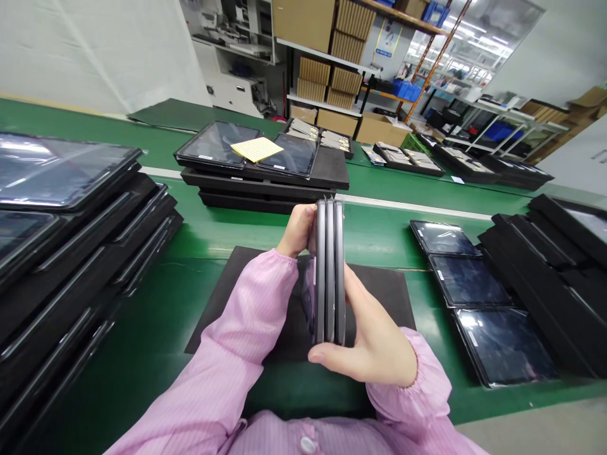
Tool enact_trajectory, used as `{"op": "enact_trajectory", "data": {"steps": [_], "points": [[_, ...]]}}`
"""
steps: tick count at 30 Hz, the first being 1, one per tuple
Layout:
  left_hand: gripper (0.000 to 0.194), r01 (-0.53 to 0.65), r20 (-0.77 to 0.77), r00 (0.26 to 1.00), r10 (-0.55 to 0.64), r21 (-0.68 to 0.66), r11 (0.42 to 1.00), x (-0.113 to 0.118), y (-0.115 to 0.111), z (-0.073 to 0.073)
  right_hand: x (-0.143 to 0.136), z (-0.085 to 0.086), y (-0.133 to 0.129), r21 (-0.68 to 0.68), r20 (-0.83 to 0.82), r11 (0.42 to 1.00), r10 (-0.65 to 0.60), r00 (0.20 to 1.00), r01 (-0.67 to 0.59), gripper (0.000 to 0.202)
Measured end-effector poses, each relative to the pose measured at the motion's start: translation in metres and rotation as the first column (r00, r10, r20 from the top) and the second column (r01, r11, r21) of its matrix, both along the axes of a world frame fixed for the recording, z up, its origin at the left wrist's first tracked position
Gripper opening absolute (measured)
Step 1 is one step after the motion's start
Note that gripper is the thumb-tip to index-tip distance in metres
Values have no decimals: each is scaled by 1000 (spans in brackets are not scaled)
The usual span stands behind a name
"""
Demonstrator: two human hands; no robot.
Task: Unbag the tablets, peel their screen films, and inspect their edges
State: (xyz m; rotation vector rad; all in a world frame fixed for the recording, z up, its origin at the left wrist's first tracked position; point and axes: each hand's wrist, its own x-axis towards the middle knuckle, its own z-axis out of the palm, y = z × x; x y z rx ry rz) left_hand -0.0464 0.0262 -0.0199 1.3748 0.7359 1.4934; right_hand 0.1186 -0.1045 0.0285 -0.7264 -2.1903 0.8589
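Tablets (331, 272), apparently three pressed face to face, stand on edge between my two hands in the head view, above the black mat (389, 284). I have the left hand (296, 230) at their far end, fingers clamped on the side of the bunch. My right hand (374, 335) grips nearer to me, thumb bent around the near end and fingers along the right face.

As for progress, I'd call this the middle of a handling step: the bunch is in hand, and it has yet to be set down. Over on the right, three more tablets (474, 281) lie flat in a row on the green table (213, 240), just beside a stack of black trays (559, 253). The left pile (95, 253) holds many tablets between its trays, and two screens rest on the far stack (265, 183), with a yellow card (257, 149) lying across them. Plenty seems to remain in those piles, but I can't tell which of them is finished and which is waiting.
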Motion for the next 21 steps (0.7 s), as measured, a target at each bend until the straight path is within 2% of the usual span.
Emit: {"op": "enact_trajectory", "data": {"steps": [7, 19, 21], "points": [[91, -36, -6, 999, 36, 33, 999, 1, 0, -2, 2, -4, 3, -39, 40, 999, -7, 999, 9, 125], [89, -25, -34, 999, 27, 44, 999, 0, -3, 1, 16, -1, 6, -112, 75, 991, 75, 994, -66, 142], [87, 0, -10, 1000, 0, -8, 1000, 0, -4, -1, 21, -3, 6, -142, 63, 986, 102, 993, -92, 136]]}}
